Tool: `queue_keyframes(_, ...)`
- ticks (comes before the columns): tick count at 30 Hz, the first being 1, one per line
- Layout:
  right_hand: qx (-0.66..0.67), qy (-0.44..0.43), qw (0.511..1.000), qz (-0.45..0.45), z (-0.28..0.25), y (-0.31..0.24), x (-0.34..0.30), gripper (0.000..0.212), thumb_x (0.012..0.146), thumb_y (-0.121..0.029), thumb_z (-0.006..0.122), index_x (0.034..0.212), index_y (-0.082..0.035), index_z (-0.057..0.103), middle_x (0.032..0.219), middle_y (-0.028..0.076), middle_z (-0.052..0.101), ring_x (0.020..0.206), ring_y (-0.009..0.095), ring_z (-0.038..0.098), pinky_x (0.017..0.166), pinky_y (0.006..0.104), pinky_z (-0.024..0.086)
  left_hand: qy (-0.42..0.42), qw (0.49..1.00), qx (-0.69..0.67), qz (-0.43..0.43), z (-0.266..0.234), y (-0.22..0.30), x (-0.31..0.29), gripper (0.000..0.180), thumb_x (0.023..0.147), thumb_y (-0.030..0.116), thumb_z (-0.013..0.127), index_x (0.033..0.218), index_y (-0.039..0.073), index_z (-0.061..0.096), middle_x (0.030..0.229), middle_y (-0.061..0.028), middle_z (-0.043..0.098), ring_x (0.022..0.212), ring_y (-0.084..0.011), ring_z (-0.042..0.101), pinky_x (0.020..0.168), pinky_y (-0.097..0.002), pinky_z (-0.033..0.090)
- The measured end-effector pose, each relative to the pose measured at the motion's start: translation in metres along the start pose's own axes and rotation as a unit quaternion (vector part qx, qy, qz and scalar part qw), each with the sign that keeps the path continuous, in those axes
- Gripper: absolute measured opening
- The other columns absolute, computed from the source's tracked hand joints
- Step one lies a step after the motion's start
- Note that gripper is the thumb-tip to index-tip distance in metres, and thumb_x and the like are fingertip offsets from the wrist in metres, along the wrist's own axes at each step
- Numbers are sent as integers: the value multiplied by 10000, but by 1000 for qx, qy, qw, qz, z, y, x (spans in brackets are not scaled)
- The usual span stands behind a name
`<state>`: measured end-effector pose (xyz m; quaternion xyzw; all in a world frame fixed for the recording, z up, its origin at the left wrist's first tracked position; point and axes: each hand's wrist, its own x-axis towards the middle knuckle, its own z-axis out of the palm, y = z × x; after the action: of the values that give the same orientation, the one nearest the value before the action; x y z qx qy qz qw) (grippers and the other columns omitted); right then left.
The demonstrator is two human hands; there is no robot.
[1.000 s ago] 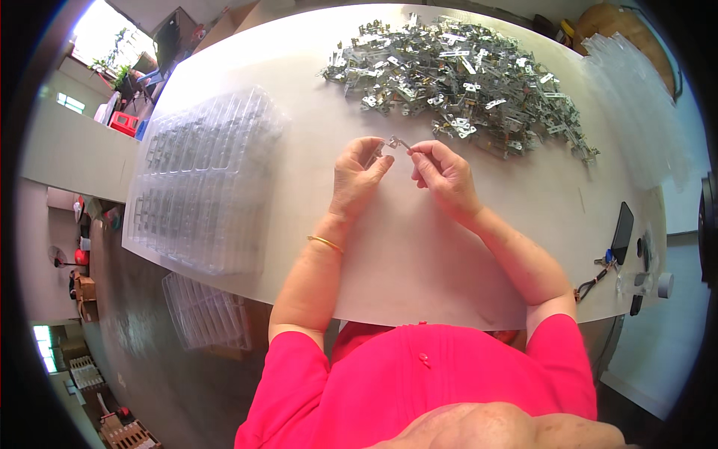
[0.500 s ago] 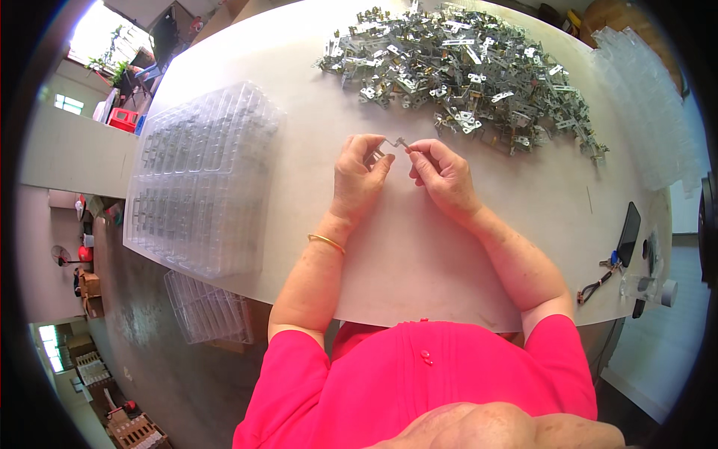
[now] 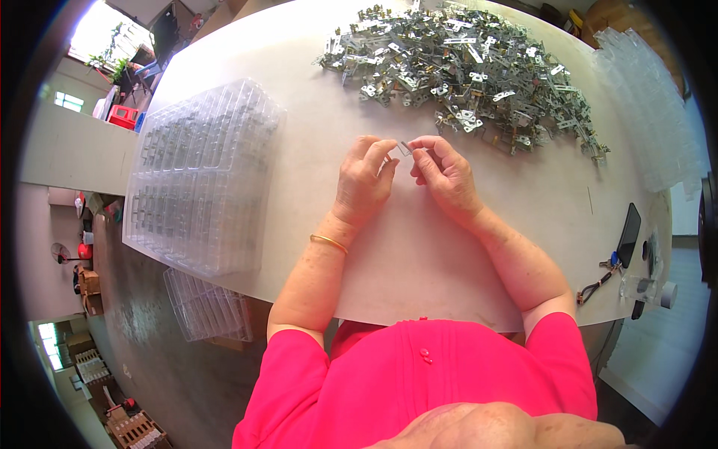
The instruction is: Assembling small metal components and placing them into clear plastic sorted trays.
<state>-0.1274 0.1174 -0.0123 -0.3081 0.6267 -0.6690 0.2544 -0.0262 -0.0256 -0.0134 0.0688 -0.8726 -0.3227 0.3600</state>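
Observation:
Between my two hands, above the pale table, is a small bent metal bracket (image 3: 404, 149). My left hand (image 3: 364, 178) is closed, thumb and fingers pinched at the bracket's left side. From the other side my right hand (image 3: 444, 176) pinches the bracket's right end between thumb and forefinger. Both hands hide much of the part, so its full shape does not show. Just beyond them spreads a large heap of small metal brackets (image 3: 456, 71), silvery with some brass-coloured bits.
Stacked clear plastic trays (image 3: 202, 179) with metal parts inside stand at the left. More clear trays (image 3: 647, 112) lie far right. A phone (image 3: 628, 234), keys (image 3: 611, 262) and a tape roll (image 3: 668, 293) are near the right edge. Another clear tray (image 3: 209, 307) sits below the table's left edge.
The bracket has turned between my fingers. My left hand has rotated and shifted slightly to the right, its fingers now reaching over more. My right hand has hardly moved.

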Motion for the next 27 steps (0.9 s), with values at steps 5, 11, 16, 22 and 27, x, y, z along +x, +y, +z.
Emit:
queue_keyframes(5,-83,51,989,-110,2,7,1,65,940,-107,662,985,-60,669,891,1,574,750,55,534,642,217,460,-5,998,38,51,-2,2,0,341,745,-41,729,1060,64,650,956,-121,610,809,-274,630,689,-371,532)
queue_keyframes(11,-44,69,990,-112,-1,9,3,45,927,-78,672,964,-52,670,932,-10,513,743,47,456,632,205,419,-53,992,32,110,-1,8,0,332,744,-27,730,1052,71,651,947,-129,613,815,-299,625,712,-393,538)
queue_keyframes(16,9,105,981,-160,-1,7,4,58,952,-104,654,993,-63,655,931,-22,524,714,28,456,614,185,400,-69,994,-77,-16,-2,13,-1,324,782,-27,744,1080,47,642,978,-69,639,840,-171,640,725,-306,532)
queue_keyframes(22,64,43,997,4,2,-6,-3,96,982,-165,630,1017,-79,651,757,-54,552,612,19,452,526,195,372,-9,887,-363,-285,-4,-1,-1,260,876,-10,712,1122,3,626,1009,-8,666,908,-65,611,814,-210,509)
queue_keyframes(27,9,21,1000,3,1,-1,-2,120,983,-180,630,1046,-82,654,684,-54,530,624,22,469,531,200,383,-12,892,-335,-304,-5,-1,0,259,876,5,717,1119,9,628,1001,-6,667,910,-64,612,816,-213,512)
